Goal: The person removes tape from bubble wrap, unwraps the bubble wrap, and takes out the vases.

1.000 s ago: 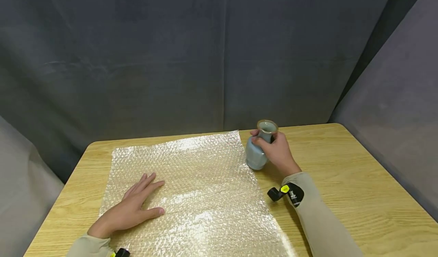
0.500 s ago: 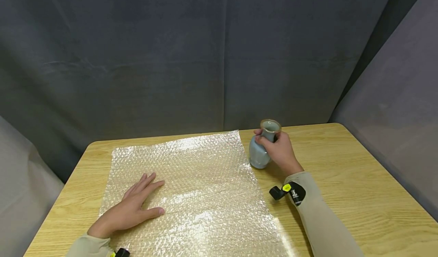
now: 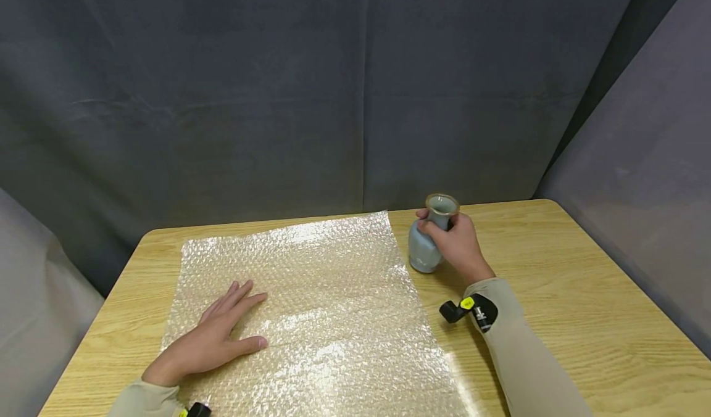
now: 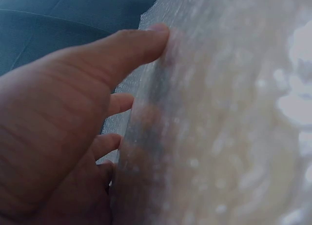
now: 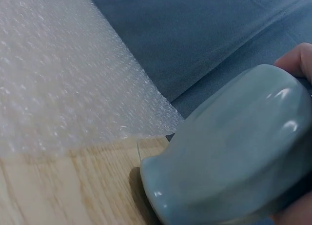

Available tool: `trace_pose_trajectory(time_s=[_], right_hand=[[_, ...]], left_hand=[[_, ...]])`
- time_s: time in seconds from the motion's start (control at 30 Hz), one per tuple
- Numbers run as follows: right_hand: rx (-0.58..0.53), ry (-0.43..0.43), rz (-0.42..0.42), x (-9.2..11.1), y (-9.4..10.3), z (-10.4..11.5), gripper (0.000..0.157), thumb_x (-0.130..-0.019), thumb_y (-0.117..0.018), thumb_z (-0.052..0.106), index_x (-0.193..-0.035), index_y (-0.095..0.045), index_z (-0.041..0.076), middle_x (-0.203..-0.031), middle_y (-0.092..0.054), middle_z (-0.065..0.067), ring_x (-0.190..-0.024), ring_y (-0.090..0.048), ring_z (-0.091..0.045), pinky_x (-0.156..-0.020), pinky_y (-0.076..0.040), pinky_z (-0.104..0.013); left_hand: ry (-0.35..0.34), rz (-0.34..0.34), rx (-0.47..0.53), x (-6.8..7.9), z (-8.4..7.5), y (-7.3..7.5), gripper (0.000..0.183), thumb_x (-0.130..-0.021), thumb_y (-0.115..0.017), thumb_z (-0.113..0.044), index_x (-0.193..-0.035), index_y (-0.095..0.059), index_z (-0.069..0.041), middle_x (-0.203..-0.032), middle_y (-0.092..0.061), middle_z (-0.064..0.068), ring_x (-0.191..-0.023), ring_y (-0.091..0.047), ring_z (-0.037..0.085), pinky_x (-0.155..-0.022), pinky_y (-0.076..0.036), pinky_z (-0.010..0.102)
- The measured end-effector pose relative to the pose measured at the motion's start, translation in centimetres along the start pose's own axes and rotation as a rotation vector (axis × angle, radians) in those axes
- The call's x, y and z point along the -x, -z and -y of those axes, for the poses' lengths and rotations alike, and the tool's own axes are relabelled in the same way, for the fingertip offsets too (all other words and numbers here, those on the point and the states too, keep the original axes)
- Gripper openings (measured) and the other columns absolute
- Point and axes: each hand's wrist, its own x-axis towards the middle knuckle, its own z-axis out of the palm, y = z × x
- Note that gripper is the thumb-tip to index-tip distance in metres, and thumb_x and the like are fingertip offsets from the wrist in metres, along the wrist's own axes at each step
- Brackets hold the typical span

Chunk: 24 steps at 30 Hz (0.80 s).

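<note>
A pale blue-green ceramic vase [image 3: 424, 247] with a brown rim stands just right of the bubble wrap, near the back of the table. My right hand [image 3: 460, 244] grips it round the neck, thumb on the near side. In the right wrist view the vase [image 5: 234, 147] fills the lower right, its base close over the wood. A sheet of clear bubble wrap [image 3: 322, 281] lies spread out over the left and middle of the table. My left hand [image 3: 208, 340] rests on its left part with the fingers spread; fingertips touch the sheet in the left wrist view.
The wooden table [image 3: 583, 293] has rounded back corners. Behind it hangs a dark grey curtain [image 3: 278, 96], with lighter cloth panels at both sides. A black wrist camera [image 3: 469, 312] sits on the right sleeve.
My right hand has shifted the vase a little to the right, away from the bubble wrap's edge. The left hand and the sheet have stayed in place.
</note>
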Motion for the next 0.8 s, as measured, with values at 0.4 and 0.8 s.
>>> trace_pose_trajectory(time_s=[0.4,0.8], right_hand=[[0.018,0.012,-0.005,-0.01,0.12,-0.34,0.029,-0.097,-0.069,0.023,-0.122,-0.068,0.008,-0.127,-0.071,-0.017,-0.108,-0.064,0.002,-0.116,-0.045,-0.046],[0.014,0.031,-0.015,-0.2,0.23,-0.69,0.028,-0.096,-0.07,0.022,-0.12,-0.068,0.007,-0.127,-0.071,-0.018,-0.112,-0.062,0.0,-0.116,-0.045,-0.047]], left_hand=[[-0.002,-0.008,-0.009,0.0,0.12,-0.09,0.078,-0.092,-0.07,-0.058,-0.157,-0.044,-0.025,-0.174,-0.019,0.017,-0.161,-0.008,0.049,-0.119,-0.013,0.076],[-0.002,-0.006,-0.01,-0.02,0.21,-0.12,0.079,-0.092,-0.07,-0.058,-0.158,-0.044,-0.025,-0.174,-0.018,0.017,-0.161,-0.008,0.049,-0.12,-0.012,0.075]])
